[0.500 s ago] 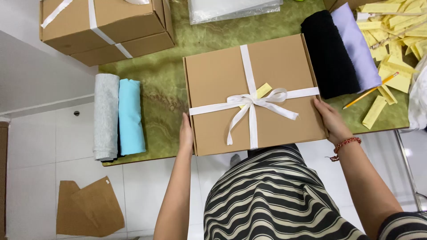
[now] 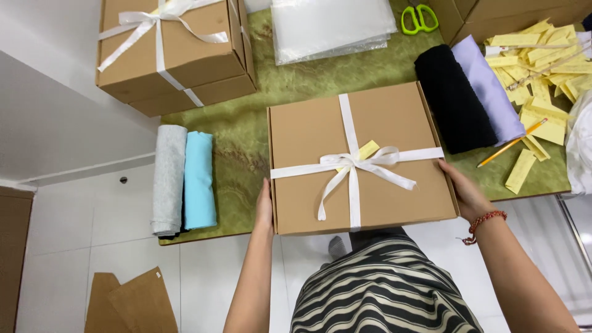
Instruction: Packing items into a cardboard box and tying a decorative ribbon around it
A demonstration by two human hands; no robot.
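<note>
Item: flat brown cardboard box tied with white ribbon bow (image 2: 361, 157), at near edge of green marbled bench (image 2: 246, 142). Left hand (image 2: 265, 209) and right hand (image 2: 464, 191) clasp its sides, grip spread flat. Step: carrying finished box; next needs level lift.

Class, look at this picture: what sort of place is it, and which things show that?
Probably a small gift-packing table. Both hands, left hand and right hand, hold a ribboned box; more tied boxes, rolled cloths and scissors lie around.

Bright even light, soft shadows, sharp
</note>
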